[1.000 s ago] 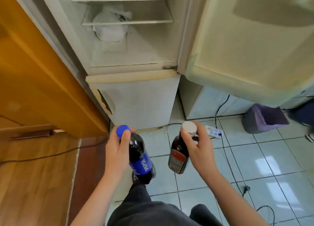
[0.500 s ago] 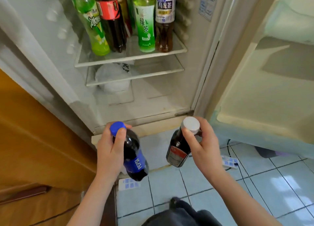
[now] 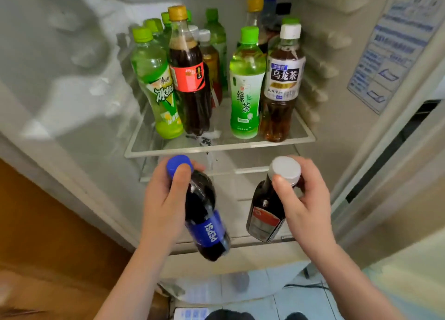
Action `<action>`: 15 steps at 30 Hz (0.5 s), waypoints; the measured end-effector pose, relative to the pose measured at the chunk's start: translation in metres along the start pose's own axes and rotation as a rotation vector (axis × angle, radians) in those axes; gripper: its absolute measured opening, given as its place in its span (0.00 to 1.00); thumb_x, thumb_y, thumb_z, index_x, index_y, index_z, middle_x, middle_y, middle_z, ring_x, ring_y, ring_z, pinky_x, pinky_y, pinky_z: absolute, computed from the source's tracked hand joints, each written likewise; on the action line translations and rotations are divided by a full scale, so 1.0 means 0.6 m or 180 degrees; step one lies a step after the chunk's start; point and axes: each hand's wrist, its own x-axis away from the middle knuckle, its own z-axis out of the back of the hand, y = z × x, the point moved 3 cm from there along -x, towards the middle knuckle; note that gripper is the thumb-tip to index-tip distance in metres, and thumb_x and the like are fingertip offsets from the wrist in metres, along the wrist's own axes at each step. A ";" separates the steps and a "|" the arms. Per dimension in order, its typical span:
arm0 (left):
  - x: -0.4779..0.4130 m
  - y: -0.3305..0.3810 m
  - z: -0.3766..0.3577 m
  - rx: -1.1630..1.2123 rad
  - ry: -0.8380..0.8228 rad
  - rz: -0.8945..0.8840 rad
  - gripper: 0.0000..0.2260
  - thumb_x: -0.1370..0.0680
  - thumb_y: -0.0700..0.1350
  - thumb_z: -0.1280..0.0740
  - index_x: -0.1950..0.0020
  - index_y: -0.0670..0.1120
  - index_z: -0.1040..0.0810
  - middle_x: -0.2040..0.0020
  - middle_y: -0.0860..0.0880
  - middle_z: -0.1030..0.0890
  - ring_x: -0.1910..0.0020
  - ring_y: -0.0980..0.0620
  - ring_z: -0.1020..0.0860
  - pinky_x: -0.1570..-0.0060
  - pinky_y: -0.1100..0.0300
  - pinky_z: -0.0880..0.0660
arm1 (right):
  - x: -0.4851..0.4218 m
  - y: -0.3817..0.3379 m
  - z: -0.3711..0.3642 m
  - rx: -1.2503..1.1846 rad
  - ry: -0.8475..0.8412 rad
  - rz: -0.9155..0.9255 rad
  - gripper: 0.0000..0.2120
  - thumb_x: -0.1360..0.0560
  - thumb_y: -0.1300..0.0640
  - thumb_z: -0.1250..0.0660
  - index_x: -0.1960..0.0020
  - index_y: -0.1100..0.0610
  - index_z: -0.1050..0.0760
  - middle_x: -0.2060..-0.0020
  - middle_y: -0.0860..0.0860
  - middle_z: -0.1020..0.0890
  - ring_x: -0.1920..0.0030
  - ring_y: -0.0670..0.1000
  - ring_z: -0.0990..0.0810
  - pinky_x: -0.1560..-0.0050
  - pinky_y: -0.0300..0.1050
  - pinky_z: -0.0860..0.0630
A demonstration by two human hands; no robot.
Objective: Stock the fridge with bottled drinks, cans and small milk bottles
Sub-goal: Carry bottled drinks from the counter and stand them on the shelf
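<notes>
**Two bottles held at the open fridge, just below a crowded shelf**

The person stands close to the open white fridge (image 3: 72,83) with a bottle in each hand. The left hand (image 3: 161,199) is wrapped round the neck and shoulder of a dark plastic Pepsi bottle (image 3: 206,218) with a blue cap and blue label. The thumb lies up against the cap, and the bottle leans with its base toward the lower right.

The right hand (image 3: 305,204) grips a small dark-brown bottle (image 3: 265,213) just under its pale screw cap, fingers curled round the neck. Its red-and-white label is too blurred to read. Both bottles hang in front of the fridge, below the clear glass shelf (image 3: 216,148) and apart from it.

The front row on that shelf stands upright. A lime-green iced-tea bottle (image 3: 156,86) is just beside a dark cola bottle (image 3: 190,78) with a gold cap and red label. After a gap, a green-tea bottle (image 3: 245,86) with a white-and-green label is just beside a brown oolong-tea bottle (image 3: 281,83) with a white cap.

More green, yellow, blue and black caps show behind them. Their bodies are mostly hidden, so I cannot count them.

A lower shelf edge (image 3: 255,170) shows between the hands, and the bottles cover much of what lies beyond it. The blue-and-white printed sticker (image 3: 395,42) on the right inner wall is out of focus. Both forearms run off the bottom edge.
</notes>
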 end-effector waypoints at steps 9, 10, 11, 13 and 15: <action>-0.118 0.067 -0.023 0.0026 0.0083 -0.0676 0.18 0.27 0.53 0.43 0.56 0.40 0.21 0.58 0.56 0.18 0.57 0.60 0.22 0.56 0.72 0.29 | -0.119 -0.053 -0.024 -0.0426 0.0268 0.0724 0.07 0.28 0.51 0.38 0.50 0.45 0.29 0.57 0.32 0.23 0.56 0.33 0.25 0.56 0.24 0.32; -0.128 0.074 -0.024 0.0114 0.0077 -0.0729 0.18 0.27 0.53 0.43 0.56 0.40 0.21 0.59 0.55 0.18 0.58 0.59 0.22 0.56 0.71 0.29 | -0.127 -0.061 -0.023 -0.0440 0.0323 0.0801 0.06 0.28 0.52 0.39 0.51 0.46 0.29 0.57 0.32 0.23 0.56 0.33 0.25 0.55 0.24 0.32; -0.138 0.081 -0.024 0.0222 0.0065 -0.0774 0.18 0.27 0.53 0.43 0.55 0.40 0.22 0.59 0.54 0.18 0.58 0.58 0.22 0.56 0.70 0.28 | -0.134 -0.068 -0.020 -0.0452 0.0392 0.0858 0.06 0.28 0.52 0.39 0.51 0.46 0.29 0.58 0.32 0.23 0.57 0.34 0.26 0.55 0.25 0.32; -0.156 0.093 -0.024 0.0431 0.0021 -0.0847 0.16 0.26 0.52 0.42 0.55 0.40 0.23 0.59 0.50 0.17 0.59 0.55 0.21 0.55 0.67 0.27 | -0.147 -0.079 -0.013 -0.0481 0.0571 0.0905 0.05 0.28 0.51 0.40 0.52 0.47 0.29 0.59 0.33 0.23 0.57 0.34 0.26 0.55 0.26 0.32; -0.172 0.106 -0.024 0.0597 0.0002 -0.0939 0.13 0.24 0.51 0.41 0.55 0.42 0.24 0.59 0.46 0.17 0.58 0.50 0.20 0.53 0.60 0.25 | -0.160 -0.088 -0.003 -0.0471 0.0753 0.0938 0.05 0.28 0.51 0.40 0.53 0.47 0.29 0.60 0.34 0.22 0.58 0.34 0.26 0.56 0.26 0.32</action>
